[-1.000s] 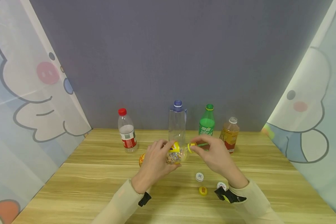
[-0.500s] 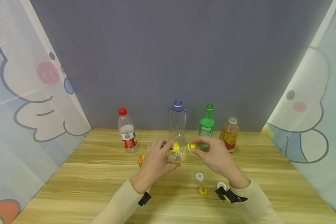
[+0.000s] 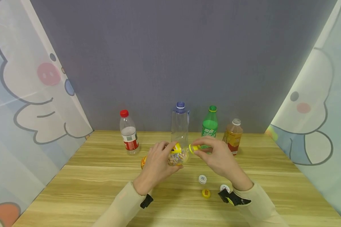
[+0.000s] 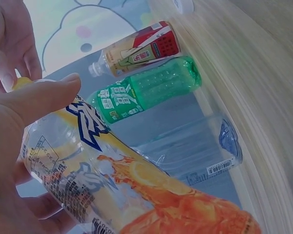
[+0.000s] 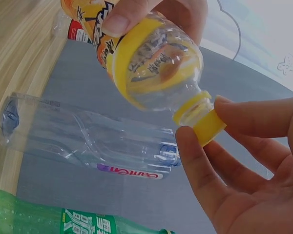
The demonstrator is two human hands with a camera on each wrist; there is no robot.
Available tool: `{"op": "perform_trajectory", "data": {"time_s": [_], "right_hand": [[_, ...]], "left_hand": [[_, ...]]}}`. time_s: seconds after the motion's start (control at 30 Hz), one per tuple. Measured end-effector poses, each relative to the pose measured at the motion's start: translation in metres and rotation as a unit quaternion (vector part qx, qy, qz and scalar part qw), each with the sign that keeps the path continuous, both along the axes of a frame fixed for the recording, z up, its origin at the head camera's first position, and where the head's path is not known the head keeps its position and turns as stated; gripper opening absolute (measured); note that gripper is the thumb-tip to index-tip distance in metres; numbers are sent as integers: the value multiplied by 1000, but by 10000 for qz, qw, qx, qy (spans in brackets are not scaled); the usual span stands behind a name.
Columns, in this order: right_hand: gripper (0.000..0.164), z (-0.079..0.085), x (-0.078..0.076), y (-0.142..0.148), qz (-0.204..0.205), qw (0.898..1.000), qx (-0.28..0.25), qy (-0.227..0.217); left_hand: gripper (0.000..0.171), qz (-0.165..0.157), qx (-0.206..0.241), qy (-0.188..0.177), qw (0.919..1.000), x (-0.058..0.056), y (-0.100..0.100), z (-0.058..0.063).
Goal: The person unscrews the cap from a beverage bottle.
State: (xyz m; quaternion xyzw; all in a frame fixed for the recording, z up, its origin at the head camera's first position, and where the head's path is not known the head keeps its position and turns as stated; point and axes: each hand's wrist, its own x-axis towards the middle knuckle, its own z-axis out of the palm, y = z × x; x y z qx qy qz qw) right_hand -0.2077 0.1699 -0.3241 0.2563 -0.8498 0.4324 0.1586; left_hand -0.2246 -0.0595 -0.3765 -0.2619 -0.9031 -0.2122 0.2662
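My left hand (image 3: 157,165) grips a clear plastic drink bottle (image 3: 176,157) with a yellow and orange label, tilted on its side above the table, neck to the right. Thumb and fingers of my right hand (image 3: 217,154) pinch the yellow bottle cap (image 5: 209,127) at its mouth. In the right wrist view, a strip of clear neck shows between the cap and the yellow ring (image 5: 190,106) below it. The left wrist view shows the printed label (image 4: 132,180) under my left thumb. From the head view, my left hand covers the bottle's middle.
Behind stand a red-capped bottle (image 3: 129,140), a clear bottle with a blue neck (image 3: 180,126), a green bottle (image 3: 210,124) and an amber-labelled bottle (image 3: 233,137). Nearer on the wooden table (image 3: 102,195) lie a white cap (image 3: 202,179), a yellow cap (image 3: 206,193) and another white cap (image 3: 224,188).
The fingers of my right hand have shifted slightly around the yellow cap. My left hand and the bottle have stayed nearly in place.
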Motion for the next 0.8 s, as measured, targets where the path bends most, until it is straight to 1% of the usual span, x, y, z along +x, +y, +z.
{"op": "perform_trajectory", "data": {"time_s": [0.27,0.4,0.53,0.67,0.8], "right_hand": [[28,2,0,6,-54,9999,132,-56],[28,4,-1,7,-107,9998,82,-110],[28,4,-1,7,-193,9998,12,-19],[28,4,-2,6,-214,9998,-22,7],[27,1,-3,4,-250,9995,5,-169]], "left_hand": [[85,14,94,-65,9999,-3,-2,-2],[82,102,168,-111,9997,-5,-3,-2],[82,197,293,-182,9992,-5,-5,-2],[81,237,457,-154,9986,-7,-7,0],[80,201,586,-192,9979,-11,-10,1]]}}
